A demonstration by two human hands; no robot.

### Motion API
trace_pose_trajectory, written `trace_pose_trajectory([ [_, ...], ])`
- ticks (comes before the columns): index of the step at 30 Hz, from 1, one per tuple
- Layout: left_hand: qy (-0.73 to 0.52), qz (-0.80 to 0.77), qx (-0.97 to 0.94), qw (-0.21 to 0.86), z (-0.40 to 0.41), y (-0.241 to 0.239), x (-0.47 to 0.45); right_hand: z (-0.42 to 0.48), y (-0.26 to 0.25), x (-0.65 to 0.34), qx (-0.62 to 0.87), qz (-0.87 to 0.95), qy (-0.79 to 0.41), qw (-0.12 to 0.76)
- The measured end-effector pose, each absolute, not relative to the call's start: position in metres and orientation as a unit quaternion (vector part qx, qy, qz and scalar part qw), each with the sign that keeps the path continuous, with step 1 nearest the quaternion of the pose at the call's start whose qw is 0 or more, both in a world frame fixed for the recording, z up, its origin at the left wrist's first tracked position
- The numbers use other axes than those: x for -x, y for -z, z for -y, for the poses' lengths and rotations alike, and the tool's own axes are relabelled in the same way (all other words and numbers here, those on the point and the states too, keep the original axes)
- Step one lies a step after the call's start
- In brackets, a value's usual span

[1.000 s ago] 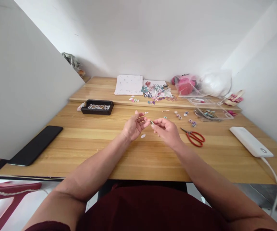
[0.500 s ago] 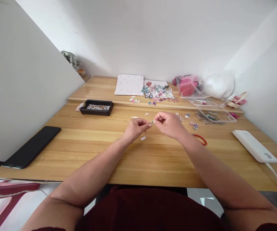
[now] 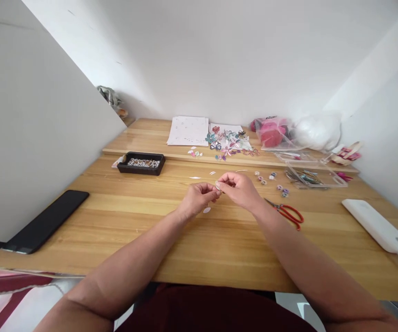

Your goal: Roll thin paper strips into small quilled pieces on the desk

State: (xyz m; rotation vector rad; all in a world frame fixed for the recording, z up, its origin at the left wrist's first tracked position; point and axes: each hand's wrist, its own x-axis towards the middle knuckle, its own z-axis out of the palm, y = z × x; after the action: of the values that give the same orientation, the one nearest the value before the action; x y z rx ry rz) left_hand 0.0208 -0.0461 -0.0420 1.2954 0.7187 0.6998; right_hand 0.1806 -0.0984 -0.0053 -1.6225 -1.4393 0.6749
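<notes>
My left hand (image 3: pixel 198 199) and my right hand (image 3: pixel 240 189) meet above the middle of the wooden table (image 3: pixel 171 240). Both pinch a tiny pale petal-shaped piece (image 3: pixel 217 186) between thumb and fingertips. It is too small to make out in detail. A loose white petal (image 3: pixel 206 210) lies on the table just under my left hand. Thin wire pieces (image 3: pixel 212 173) lie just beyond the hands.
A black tray of beads (image 3: pixel 142 163), red scissors (image 3: pixel 288 213), small beads (image 3: pixel 271 177), a clear box (image 3: pixel 314 175), coloured petal flowers (image 3: pixel 229 138), white sheets (image 3: pixel 189 130), pink and white bags (image 3: pixel 271 130), a black phone (image 3: pixel 46 220) at left and a white power bank (image 3: pixel 380 225) at right lie on the table.
My left hand's fingers closed from spread to a pinch. The right hand rose slightly and came in against it. The camera tilted down a little.
</notes>
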Motion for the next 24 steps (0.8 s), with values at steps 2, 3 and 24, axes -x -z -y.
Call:
trace_pose_trajectory([
  [2,-0.312,-0.322,-0.577,0.683,0.047,0.043,-0.021,0.097,0.008,-0.180,0.640,0.566,-0.276,0.440],
  [3,-0.312,-0.320,-0.575,0.685,0.047,0.043,-0.022,0.096,0.010,-0.179,0.631,0.559,-0.283,0.457],
  [24,-0.365,-0.326,-0.714,0.501,0.045,0.061,-0.023,-0.019,0.019,-0.271,0.822,0.406,-0.195,0.349],
])
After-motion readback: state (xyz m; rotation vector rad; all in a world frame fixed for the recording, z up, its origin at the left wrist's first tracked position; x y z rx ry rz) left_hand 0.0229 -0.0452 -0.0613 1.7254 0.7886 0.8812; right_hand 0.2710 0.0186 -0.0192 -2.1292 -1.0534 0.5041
